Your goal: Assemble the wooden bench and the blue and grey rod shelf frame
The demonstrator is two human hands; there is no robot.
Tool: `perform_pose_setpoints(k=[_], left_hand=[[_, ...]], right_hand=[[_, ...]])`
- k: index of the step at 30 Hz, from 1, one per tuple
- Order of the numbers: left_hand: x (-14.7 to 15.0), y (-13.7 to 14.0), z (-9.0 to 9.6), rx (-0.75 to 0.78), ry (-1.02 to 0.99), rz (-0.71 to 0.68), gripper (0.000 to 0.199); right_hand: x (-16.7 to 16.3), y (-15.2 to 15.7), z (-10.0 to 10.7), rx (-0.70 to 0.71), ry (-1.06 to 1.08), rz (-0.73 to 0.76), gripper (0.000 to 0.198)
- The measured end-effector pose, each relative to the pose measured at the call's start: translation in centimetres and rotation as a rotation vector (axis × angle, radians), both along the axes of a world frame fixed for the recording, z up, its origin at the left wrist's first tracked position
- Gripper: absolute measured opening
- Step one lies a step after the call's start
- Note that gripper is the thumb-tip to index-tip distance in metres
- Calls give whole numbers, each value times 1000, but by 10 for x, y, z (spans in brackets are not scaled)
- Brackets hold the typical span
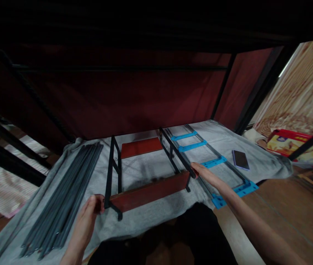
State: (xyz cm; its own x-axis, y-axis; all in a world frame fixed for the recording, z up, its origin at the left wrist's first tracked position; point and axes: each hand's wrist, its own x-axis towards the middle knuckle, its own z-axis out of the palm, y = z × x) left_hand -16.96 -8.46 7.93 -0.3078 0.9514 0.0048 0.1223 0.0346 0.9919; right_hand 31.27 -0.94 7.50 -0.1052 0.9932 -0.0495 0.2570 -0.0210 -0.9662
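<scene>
Hands, two of them, show in the head view, one at each side of a single black frame [109,173] that stands on a grey cloth [142,225] in front of the person. Left hand [89,209]: its fingers are bent at the near end of the frame's left side, touching or almost touching the bar; whether they close round it I cannot tell. Right hand [200,171]: its fingers are wrapped round the near end of the frame's right side, gripping it. Two side pieces make up the frame, and two red-brown boards span between them, one front board [150,193] and one rear board [141,148].

Left of the frame lies one bundle of dark grey tubes [65,195], side by side and too overlapped to count exactly. To the right, four blue crosspieces [243,190] run in a row away from the person, with thin grey rails between. One phone [241,159] lies just beside them, further right. Past the cloth's right end sits one red and yellow box [297,147]. One dark red panel [145,99] rises behind everything.
</scene>
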Motion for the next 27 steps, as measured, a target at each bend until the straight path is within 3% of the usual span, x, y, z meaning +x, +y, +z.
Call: perform_pose_setpoints(k=[4,8,12,15,19,23,27], left_hand=[[-10,41,-6,-74,-151,92,56],[-17,98,-11,-111,-208,129,53],[-13,127,-11,-87,-423,137,34],[-9,132,-16,-71,-558,122,25],[-15,140,-29,-85,-536,232,13],[-26,152,-36,-87,-541,247,24],[-25,156,-37,-106,-547,231,30]], right_hand=[[4,34,6,-21,31,-94,43],[-9,87,39,76,60,-116,34],[-59,149,84,238,-75,52,22],[-120,194,94,358,-405,242,17],[-201,246,69,329,-866,447,26],[-254,290,32,248,-962,449,40],[-280,328,5,180,-1003,395,47]])
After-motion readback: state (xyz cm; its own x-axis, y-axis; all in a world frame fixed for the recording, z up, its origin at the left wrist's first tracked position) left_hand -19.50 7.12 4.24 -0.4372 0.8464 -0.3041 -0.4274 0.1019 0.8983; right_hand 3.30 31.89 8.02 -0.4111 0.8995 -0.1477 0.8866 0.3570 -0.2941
